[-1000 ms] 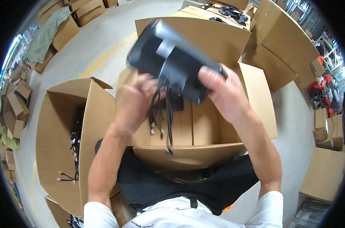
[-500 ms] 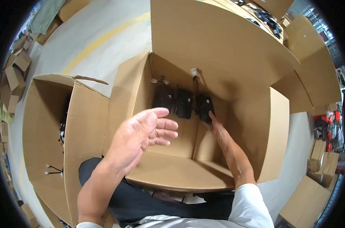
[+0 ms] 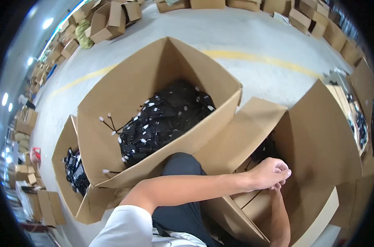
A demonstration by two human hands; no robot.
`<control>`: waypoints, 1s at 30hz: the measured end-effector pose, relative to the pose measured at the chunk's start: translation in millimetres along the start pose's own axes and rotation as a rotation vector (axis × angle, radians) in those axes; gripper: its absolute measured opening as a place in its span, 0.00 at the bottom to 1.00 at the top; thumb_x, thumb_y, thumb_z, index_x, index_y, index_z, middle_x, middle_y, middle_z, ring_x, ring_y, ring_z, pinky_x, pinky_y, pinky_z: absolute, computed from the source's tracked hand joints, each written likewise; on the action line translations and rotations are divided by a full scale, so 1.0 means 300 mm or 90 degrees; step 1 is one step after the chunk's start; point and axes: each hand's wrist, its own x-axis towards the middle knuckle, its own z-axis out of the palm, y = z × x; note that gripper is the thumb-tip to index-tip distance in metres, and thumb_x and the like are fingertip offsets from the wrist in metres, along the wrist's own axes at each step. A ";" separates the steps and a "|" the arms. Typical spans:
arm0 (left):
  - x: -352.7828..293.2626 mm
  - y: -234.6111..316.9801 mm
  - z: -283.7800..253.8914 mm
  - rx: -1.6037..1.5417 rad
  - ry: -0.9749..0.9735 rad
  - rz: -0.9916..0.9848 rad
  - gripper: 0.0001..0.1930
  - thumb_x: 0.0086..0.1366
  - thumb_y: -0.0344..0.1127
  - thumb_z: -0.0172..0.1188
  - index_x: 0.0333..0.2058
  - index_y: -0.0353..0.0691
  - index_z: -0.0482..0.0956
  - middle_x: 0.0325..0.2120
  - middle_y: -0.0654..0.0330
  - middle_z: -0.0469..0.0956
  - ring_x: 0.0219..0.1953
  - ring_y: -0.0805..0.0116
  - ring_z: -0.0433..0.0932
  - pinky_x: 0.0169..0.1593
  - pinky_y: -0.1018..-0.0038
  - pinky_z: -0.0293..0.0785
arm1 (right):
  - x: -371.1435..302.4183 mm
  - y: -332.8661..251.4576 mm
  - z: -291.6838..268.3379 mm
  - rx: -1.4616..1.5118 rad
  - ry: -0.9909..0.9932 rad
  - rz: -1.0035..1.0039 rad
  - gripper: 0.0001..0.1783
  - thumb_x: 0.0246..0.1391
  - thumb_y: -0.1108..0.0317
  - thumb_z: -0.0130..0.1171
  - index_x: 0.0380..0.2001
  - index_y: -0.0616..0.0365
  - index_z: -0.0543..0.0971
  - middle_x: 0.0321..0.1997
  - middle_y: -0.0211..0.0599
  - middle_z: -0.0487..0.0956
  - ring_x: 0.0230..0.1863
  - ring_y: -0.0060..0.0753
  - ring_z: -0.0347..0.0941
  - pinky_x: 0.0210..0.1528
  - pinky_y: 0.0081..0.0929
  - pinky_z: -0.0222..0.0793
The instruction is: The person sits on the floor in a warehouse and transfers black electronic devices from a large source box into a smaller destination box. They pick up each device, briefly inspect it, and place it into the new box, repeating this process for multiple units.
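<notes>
Grey floor (image 3: 269, 84) surrounds us. Our left hand (image 3: 269, 173), fingers curled, overlaps our right hand (image 3: 276, 187) inside the right carton (image 3: 323, 142) — apart earlier; whether either pinches anything we cannot tell. Near them a black device (image 3: 265, 150) lies in that carton, long axis and direction unclear. Beyond, the left carton (image 3: 127, 92) holds heaped black devices (image 3: 170, 113), labels unreadably small.

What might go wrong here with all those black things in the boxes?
The black heap might tangle: cables and white plugs lie jumbled in it, so tugging one piece could drag others. The left hand is near black things inside the right-hand box and might bump them. Its forearm also crosses that box's edge, so cardboard could scratch it.
</notes>
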 end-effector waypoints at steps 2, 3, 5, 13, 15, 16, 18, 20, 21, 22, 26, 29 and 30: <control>0.027 0.027 -0.010 0.098 -0.004 0.039 0.16 0.73 0.38 0.57 0.45 0.27 0.78 0.32 0.53 0.83 0.33 0.68 0.83 0.35 0.73 0.79 | -0.132 -0.075 -0.008 -0.201 -0.042 -0.064 0.21 0.68 0.56 0.59 0.56 0.58 0.74 0.49 0.38 0.78 0.44 0.32 0.78 0.42 0.31 0.80; 0.025 0.070 -0.016 0.117 -0.022 0.056 0.15 0.72 0.37 0.58 0.43 0.26 0.79 0.31 0.53 0.83 0.31 0.68 0.82 0.35 0.72 0.79 | -0.229 -0.121 0.008 -0.265 -0.065 -0.094 0.20 0.68 0.57 0.59 0.55 0.59 0.75 0.47 0.38 0.79 0.43 0.32 0.79 0.42 0.31 0.80; -0.035 0.237 -0.093 0.283 -0.037 0.198 0.15 0.68 0.36 0.60 0.37 0.24 0.80 0.28 0.52 0.82 0.29 0.69 0.82 0.34 0.69 0.79 | -0.423 -0.260 0.149 -0.295 -0.135 -0.137 0.19 0.68 0.58 0.58 0.53 0.61 0.75 0.44 0.38 0.80 0.41 0.32 0.79 0.41 0.31 0.80; -0.311 0.453 -1.148 0.517 0.356 0.232 0.19 0.66 0.42 0.64 0.46 0.31 0.84 0.36 0.56 0.86 0.35 0.72 0.83 0.43 0.73 0.82 | -0.990 -0.346 0.492 -0.567 -0.196 -0.419 0.23 0.62 0.55 0.65 0.51 0.63 0.78 0.44 0.51 0.83 0.44 0.49 0.82 0.45 0.41 0.79; -0.439 0.322 -1.527 0.833 0.585 0.067 0.16 0.61 0.43 0.64 0.30 0.32 0.82 0.24 0.50 0.81 0.28 0.57 0.81 0.37 0.61 0.78 | -1.012 -0.381 0.562 -0.732 -0.174 -0.465 0.24 0.60 0.54 0.66 0.51 0.62 0.79 0.45 0.54 0.82 0.44 0.55 0.82 0.46 0.45 0.79; -0.457 0.250 -1.608 0.814 0.611 -0.068 0.19 0.60 0.45 0.65 0.33 0.29 0.84 0.35 0.39 0.83 0.44 0.42 0.83 0.49 0.54 0.79 | -1.003 -0.384 0.555 -0.707 -0.172 -0.445 0.26 0.59 0.52 0.67 0.50 0.63 0.79 0.44 0.55 0.82 0.44 0.57 0.82 0.46 0.44 0.79; -0.478 0.105 -1.749 0.760 0.612 -0.208 0.23 0.58 0.44 0.68 0.44 0.29 0.82 0.47 0.38 0.81 0.54 0.43 0.79 0.58 0.55 0.75 | -0.992 -0.389 0.550 -0.653 -0.179 -0.411 0.29 0.57 0.50 0.70 0.50 0.65 0.79 0.44 0.57 0.83 0.43 0.59 0.82 0.46 0.44 0.79; -0.551 -0.073 -1.916 0.762 0.649 -0.131 0.35 0.57 0.42 0.70 0.59 0.28 0.72 0.60 0.36 0.72 0.64 0.42 0.71 0.67 0.56 0.67 | -0.992 -0.433 0.607 -0.639 -0.206 -0.353 0.28 0.57 0.52 0.70 0.51 0.63 0.79 0.43 0.55 0.83 0.43 0.57 0.82 0.46 0.44 0.79; -0.475 -0.119 -1.898 0.853 0.653 -0.164 0.39 0.58 0.38 0.69 0.64 0.27 0.64 0.65 0.37 0.66 0.68 0.42 0.66 0.70 0.55 0.62 | -0.991 -0.434 0.605 -0.659 -0.198 -0.333 0.27 0.57 0.52 0.70 0.51 0.63 0.79 0.43 0.55 0.83 0.43 0.56 0.82 0.46 0.43 0.79; -0.407 -0.128 -1.878 0.869 0.652 -0.192 0.37 0.58 0.37 0.68 0.64 0.28 0.64 0.65 0.37 0.67 0.67 0.42 0.67 0.69 0.55 0.63 | -0.993 -0.433 0.601 -0.678 -0.190 -0.314 0.27 0.57 0.53 0.70 0.51 0.62 0.79 0.44 0.55 0.83 0.44 0.56 0.82 0.46 0.43 0.79; -0.301 -0.168 -1.825 0.914 0.720 -0.260 0.21 0.62 0.31 0.59 0.54 0.30 0.74 0.51 0.36 0.78 0.57 0.43 0.78 0.61 0.54 0.71 | -0.976 -0.394 0.579 -0.685 -0.169 -0.316 0.25 0.56 0.55 0.70 0.51 0.60 0.80 0.43 0.53 0.83 0.43 0.55 0.82 0.45 0.43 0.80; -0.327 -0.225 -1.747 0.991 0.695 -0.208 0.12 0.67 0.36 0.55 0.34 0.34 0.84 0.33 0.40 0.84 0.43 0.40 0.84 0.52 0.51 0.77 | -0.965 -0.372 0.565 -0.684 -0.166 -0.347 0.26 0.57 0.52 0.68 0.50 0.61 0.79 0.41 0.54 0.82 0.42 0.59 0.81 0.45 0.46 0.79; -0.351 -0.243 -1.713 0.977 0.624 -0.194 0.13 0.67 0.37 0.56 0.33 0.33 0.84 0.34 0.40 0.84 0.43 0.39 0.83 0.51 0.50 0.77 | -0.965 -0.371 0.562 -0.692 -0.169 -0.355 0.26 0.57 0.52 0.68 0.50 0.60 0.79 0.41 0.54 0.82 0.41 0.59 0.81 0.45 0.47 0.79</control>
